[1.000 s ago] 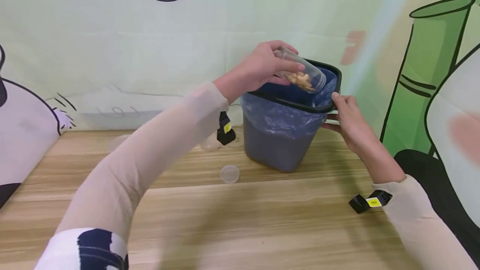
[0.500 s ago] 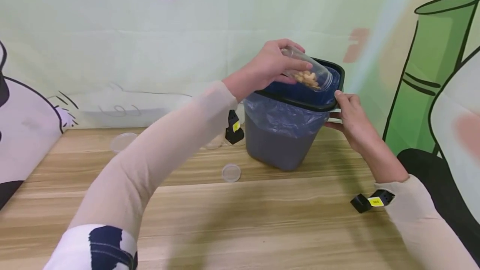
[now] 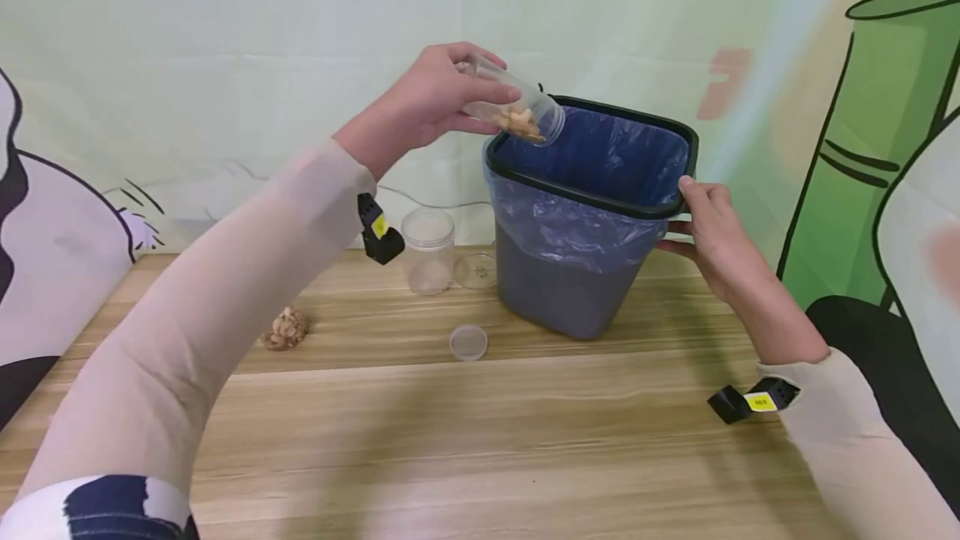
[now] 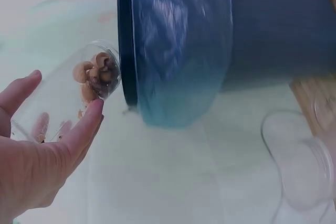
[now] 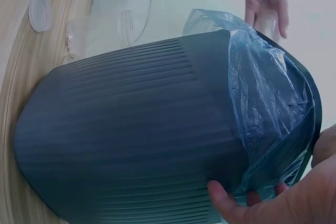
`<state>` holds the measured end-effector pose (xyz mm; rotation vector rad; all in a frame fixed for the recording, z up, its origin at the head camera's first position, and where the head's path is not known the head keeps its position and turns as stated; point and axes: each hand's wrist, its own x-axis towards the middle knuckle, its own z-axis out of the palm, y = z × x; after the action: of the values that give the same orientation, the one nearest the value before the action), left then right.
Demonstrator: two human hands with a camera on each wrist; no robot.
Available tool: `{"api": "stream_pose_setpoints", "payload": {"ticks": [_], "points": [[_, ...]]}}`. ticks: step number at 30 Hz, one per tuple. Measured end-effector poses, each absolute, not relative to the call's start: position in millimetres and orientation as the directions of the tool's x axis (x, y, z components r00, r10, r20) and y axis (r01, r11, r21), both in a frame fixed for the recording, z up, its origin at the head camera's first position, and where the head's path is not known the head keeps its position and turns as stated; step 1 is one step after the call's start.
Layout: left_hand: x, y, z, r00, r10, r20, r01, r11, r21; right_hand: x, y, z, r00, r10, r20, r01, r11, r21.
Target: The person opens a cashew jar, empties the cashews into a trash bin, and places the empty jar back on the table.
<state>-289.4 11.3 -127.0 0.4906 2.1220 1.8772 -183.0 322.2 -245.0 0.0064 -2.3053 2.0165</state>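
My left hand (image 3: 442,98) grips a clear plastic jar (image 3: 480,77), tilted with its ribbed end lower, at the left rim of the bin. Pale curved nuts that look like cashews (image 3: 521,123) are gathered in that lower end; the left wrist view shows the nuts (image 4: 97,74) inside too. The grey trash bin (image 3: 555,298) has a black rim and a blue plastic liner (image 3: 577,232). It leans to the right, held by my right hand (image 3: 712,232) with thumb on the rim and fingers below. In the right wrist view those fingers (image 5: 223,198) press the bin's side.
Behind the left forearm stands another clear jar (image 3: 429,252), with a clear disc (image 3: 476,272) beside it. A small round lid (image 3: 468,342) lies in front of the bin. A pile of brown lumpy pieces (image 3: 287,329) is on the wooden table (image 3: 480,440), near the left sleeve.
My left hand has moved left with the jar, from over the bin's opening to its left rim. The second jar and the brown pile now show. The right hand keeps its hold.
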Motion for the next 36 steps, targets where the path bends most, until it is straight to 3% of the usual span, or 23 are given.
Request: {"api": "stream_pose_setpoints", "payload": {"ticks": [8,17,36], "points": [[-288.5,2.9,-128.3,-0.914,0.405,0.016,0.095,0.175,0.98,-181.8,325.5,-244.8,-0.997,0.052,0.056,-0.049,0.132,-0.99],[-273.2,45.7,-128.6,-0.849,0.529,-0.004,0.141,0.234,0.962,-180.3,325.2,-246.8,-0.997,0.035,0.068,-0.064,0.11,-0.992],[-286.9,-4.5,-124.4,-0.914,0.405,0.001,0.08,0.178,0.981,-178.5,324.8,-247.1,-0.998,0.029,0.063,-0.058,0.141,-0.988]]}}
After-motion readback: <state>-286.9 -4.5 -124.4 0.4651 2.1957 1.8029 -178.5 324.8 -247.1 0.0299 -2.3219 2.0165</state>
